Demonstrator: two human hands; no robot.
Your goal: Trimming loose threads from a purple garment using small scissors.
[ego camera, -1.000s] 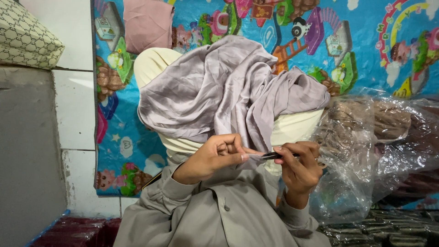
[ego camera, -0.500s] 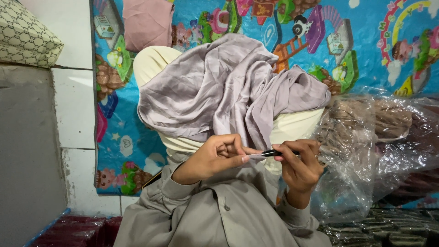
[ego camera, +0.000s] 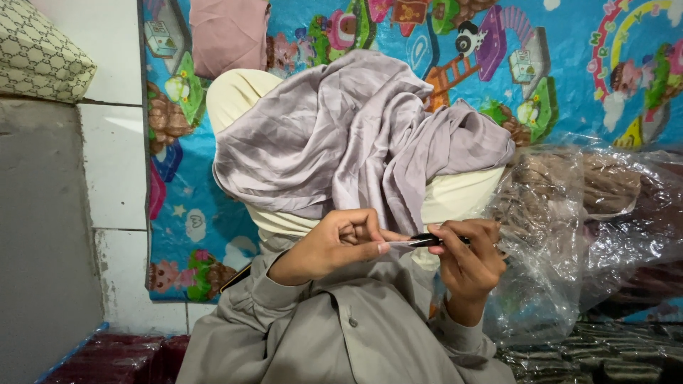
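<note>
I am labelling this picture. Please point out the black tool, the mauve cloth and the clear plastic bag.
black tool (ego camera: 425,240), head view, its dark middle.
mauve cloth (ego camera: 334,135), head view, its folded centre.
clear plastic bag (ego camera: 569,235), head view, its crinkled front.

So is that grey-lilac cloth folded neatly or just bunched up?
Bunched up: the grey-lilac cloth lies crumpled in loose creases over the cream cloth.

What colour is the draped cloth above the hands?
Pale greyish lilac cloth, slightly shiny; head view.
</note>
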